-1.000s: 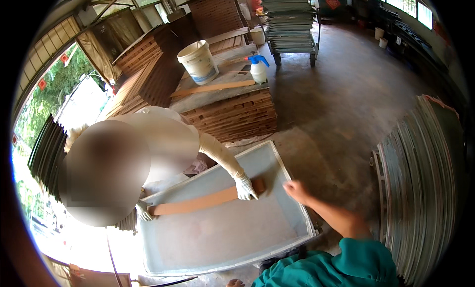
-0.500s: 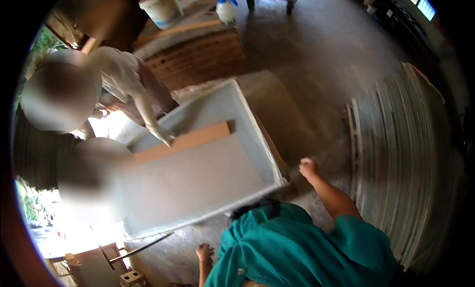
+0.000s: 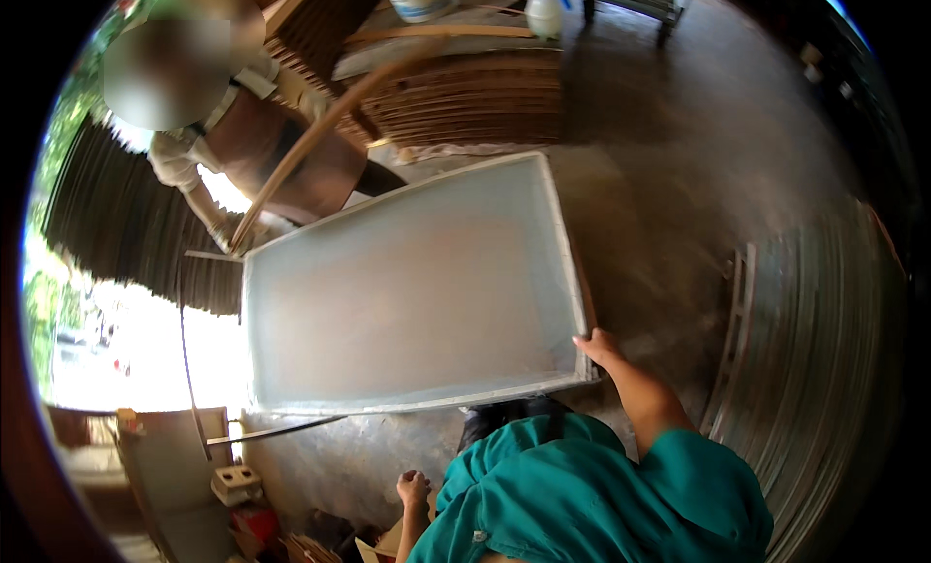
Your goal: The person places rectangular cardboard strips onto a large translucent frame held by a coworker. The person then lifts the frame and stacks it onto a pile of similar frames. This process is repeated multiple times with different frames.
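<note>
Pinches the tray [image 3: 407, 301] by its pale rim with the right hand [image 3: 599, 348], close to the corner! Folds the left hand [image 3: 414, 487] into a loose fist, apart from the tray. Has that cloudy surface stretching leftward from the right hand, bluish along its edges. Faces stacked boards [image 3: 475, 102] beyond both hands, concrete floor [image 3: 669, 175] and upright panels [image 3: 805, 359] to their right.

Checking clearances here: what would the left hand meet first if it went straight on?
Probably the pale-rimmed frame, at its near edge; depth is unclear, so the left hand might pass above or below.
</note>
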Motion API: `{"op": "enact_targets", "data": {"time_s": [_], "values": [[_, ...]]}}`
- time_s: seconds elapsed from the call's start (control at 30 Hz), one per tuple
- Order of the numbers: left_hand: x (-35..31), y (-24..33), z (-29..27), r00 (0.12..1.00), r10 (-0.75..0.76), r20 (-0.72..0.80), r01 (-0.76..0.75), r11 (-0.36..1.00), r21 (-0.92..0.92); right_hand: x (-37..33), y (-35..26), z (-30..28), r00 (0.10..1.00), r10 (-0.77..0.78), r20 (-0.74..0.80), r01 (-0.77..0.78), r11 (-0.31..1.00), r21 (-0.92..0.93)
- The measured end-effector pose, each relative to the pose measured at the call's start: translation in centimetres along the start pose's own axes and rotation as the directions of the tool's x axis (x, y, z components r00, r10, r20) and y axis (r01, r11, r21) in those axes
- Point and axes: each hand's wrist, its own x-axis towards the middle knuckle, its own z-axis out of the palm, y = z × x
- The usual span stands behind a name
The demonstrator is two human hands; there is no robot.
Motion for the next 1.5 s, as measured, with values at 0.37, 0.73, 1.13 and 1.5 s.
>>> {"op": "enact_targets", "data": {"time_s": [0.37, 0.73, 1.13, 1.5], "values": [[-4.1, -3.1, -2.7, 0.991, -0.13, -0.036, 0.129, 0.991, -0.04, 0.1, -2.6, 1.0, 0.983, 0.14, -0.12, -0.125, 0.984, 0.129], [8.5, 3.4, -4.5, 0.894, -0.138, 0.426, 0.36, 0.787, -0.501, -2.0, -2.8, 1.5, 0.985, 0.172, 0.023, -0.13, 0.647, 0.751], [17.0, 10.4, -7.8, 0.771, -0.311, 0.557, 0.611, 0.112, -0.784, -21.4, -10.8, -0.4, 0.926, 0.37, -0.07, -0.111, 0.447, 0.888], [3.4, 17.2, -8.3, 0.92, 0.004, 0.391, 0.312, 0.594, -0.741, -30.7, -0.5, 0.8, 0.804, 0.594, 0.034, -0.098, 0.076, 0.992]]}}
